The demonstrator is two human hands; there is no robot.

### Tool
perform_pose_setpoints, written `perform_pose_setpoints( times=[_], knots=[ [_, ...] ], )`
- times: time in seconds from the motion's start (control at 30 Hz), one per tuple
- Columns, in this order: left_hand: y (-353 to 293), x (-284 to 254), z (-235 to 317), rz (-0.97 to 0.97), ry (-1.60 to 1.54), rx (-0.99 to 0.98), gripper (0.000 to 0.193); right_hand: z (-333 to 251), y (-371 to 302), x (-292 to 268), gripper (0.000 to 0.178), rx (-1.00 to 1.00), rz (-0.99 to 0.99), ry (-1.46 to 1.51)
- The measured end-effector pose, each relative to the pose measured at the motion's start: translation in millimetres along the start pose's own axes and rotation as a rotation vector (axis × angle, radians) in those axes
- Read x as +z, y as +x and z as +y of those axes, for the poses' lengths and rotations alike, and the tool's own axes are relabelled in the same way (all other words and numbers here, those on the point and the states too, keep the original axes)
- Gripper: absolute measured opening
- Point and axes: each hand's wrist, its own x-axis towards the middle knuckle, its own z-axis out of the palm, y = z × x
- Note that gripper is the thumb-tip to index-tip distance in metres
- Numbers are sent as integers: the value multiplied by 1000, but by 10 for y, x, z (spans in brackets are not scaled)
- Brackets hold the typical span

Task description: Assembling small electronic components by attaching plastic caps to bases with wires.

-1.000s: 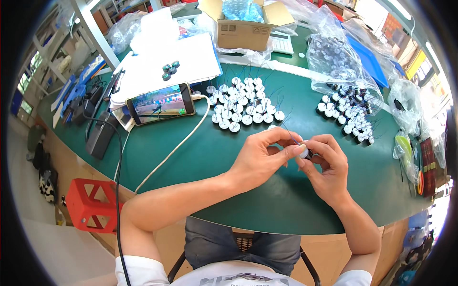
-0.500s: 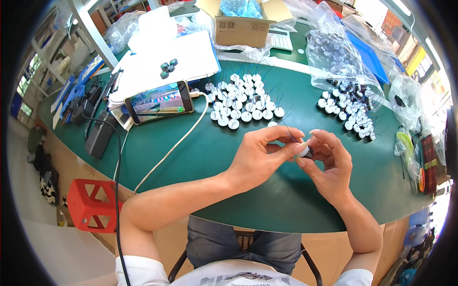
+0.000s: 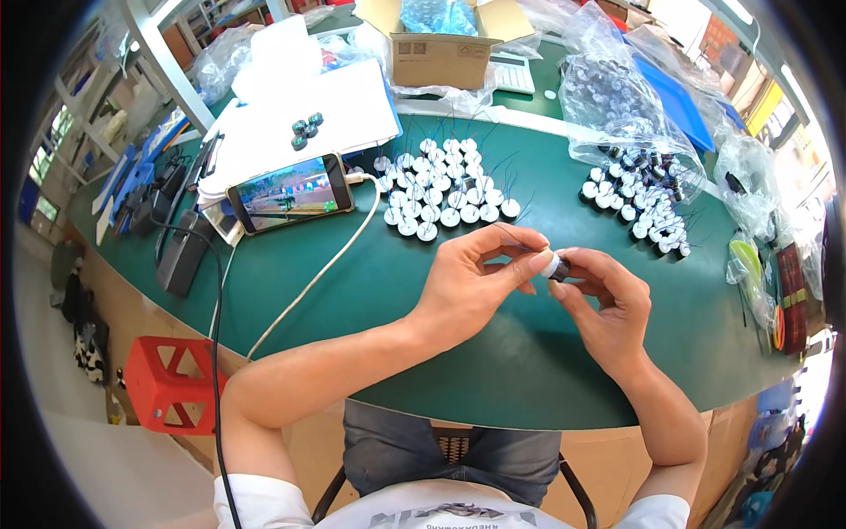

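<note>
The left hand [image 3: 476,278] pinches the white end of a small black-and-white cylindrical part [image 3: 553,267] between thumb and forefinger, while the right hand [image 3: 608,304] grips its dark end with thumb and fingertips, the other fingers loosely curled. The part is held tilted above the green surface [image 3: 511,370], nearer the person than the cluster of white-topped parts [image 3: 445,198] and to the right of it. Thin dark wires stick up from many pieces in that cluster. Left of the cluster, a phone [image 3: 291,194] leans with its screen lit and a white cable [image 3: 327,275] plugged into its right end. Beyond the phone, up and left of the cluster, four small dark pieces [image 3: 299,142] sit on white papers [image 3: 352,106]. Straight beyond the cluster stands an open cardboard box [image 3: 441,66] with blue plastic wrap [image 3: 441,16] inside, a calculator [image 3: 513,75] just to its right. Well to the cluster's right lies a second batch of white-topped parts [image 3: 652,212], spreading from the mouth of a clear plastic bag [image 3: 608,97]. Farthest out, left of and below the cluster, is a red stool [image 3: 181,390].
</note>
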Motion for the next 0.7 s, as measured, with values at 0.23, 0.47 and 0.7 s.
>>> perform_pose_setpoints(
  times=[0.23, 0.47, 0.7],
  knots=[
    [5, 8, -23, -16, -17, -15, 16, -20, 16, -46, 32, -66, -4, -149],
    [11, 2, -26, -34, -73, 8, 17, 55, -8, 9, 34, -85, 74, -49],
    [3, -14, -61, -31, -97, 30, 17, 26, 1, -11, 33, -116, 70, -72]
  ],
)
